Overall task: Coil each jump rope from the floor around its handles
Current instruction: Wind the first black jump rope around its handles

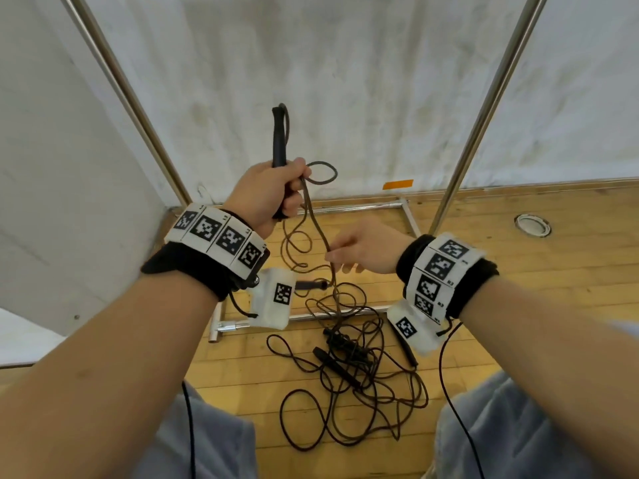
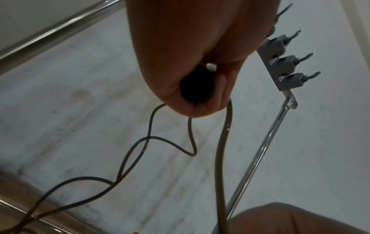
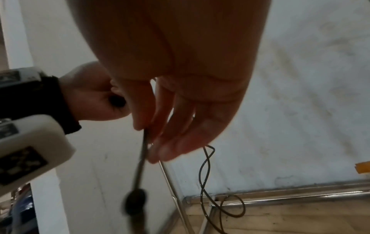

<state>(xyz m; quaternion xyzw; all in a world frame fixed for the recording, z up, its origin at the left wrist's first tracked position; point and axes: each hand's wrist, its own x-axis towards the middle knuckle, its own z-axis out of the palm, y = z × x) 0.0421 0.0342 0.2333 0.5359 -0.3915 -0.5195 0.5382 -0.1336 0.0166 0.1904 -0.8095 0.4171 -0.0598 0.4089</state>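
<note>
My left hand (image 1: pixel 273 191) grips a black jump-rope handle (image 1: pixel 279 136) upright in a fist; the handle's butt (image 2: pixel 195 91) shows from below in the left wrist view. Its brown rope (image 1: pixel 316 216) makes a small loop beside my fist and hangs down. Lower and to the right, my right hand (image 1: pixel 359 248) pinches that rope (image 3: pixel 143 152) between thumb and fingertips. Below this pinch dangles the rope's other black handle (image 3: pixel 134 202), blurred. On the wooden floor lies a tangle of dark ropes (image 1: pixel 349 385) with several black handles (image 1: pixel 340 369).
Metal frame poles (image 1: pixel 484 108) rise left and right, with base bars (image 1: pixel 359 207) on the wooden floor. A white sheet (image 1: pixel 345 63) hangs behind. An orange tape strip (image 1: pixel 397 184) and a round floor fitting (image 1: pixel 532 225) lie at the right. My knees in grey trousers (image 1: pixel 511 433) show below.
</note>
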